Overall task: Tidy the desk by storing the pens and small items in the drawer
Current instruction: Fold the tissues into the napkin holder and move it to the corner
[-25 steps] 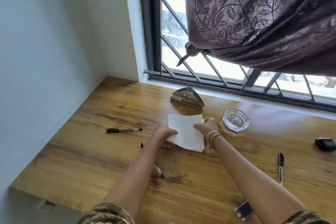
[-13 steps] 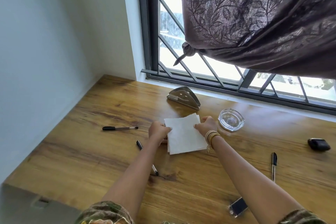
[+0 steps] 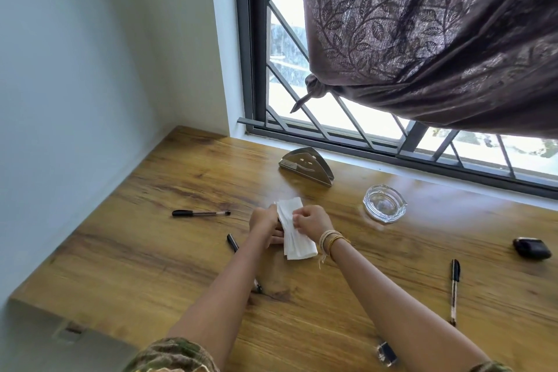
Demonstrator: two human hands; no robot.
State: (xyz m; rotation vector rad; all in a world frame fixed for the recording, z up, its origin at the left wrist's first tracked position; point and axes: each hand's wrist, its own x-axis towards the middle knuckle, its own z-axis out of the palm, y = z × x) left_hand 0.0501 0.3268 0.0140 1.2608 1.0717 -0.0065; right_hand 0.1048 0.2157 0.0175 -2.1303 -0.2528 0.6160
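Both hands clamp the folded white napkin between them, left hand on its left edge & right hand on top, w/ one pen just left on desk.

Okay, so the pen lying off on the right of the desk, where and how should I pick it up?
Pinch the pen around the middle of its barrel, coming straight down from above with the right hand. It lies flat on the desk, running toward and away from you with the black cap at the far end, and bare wood on both sides.
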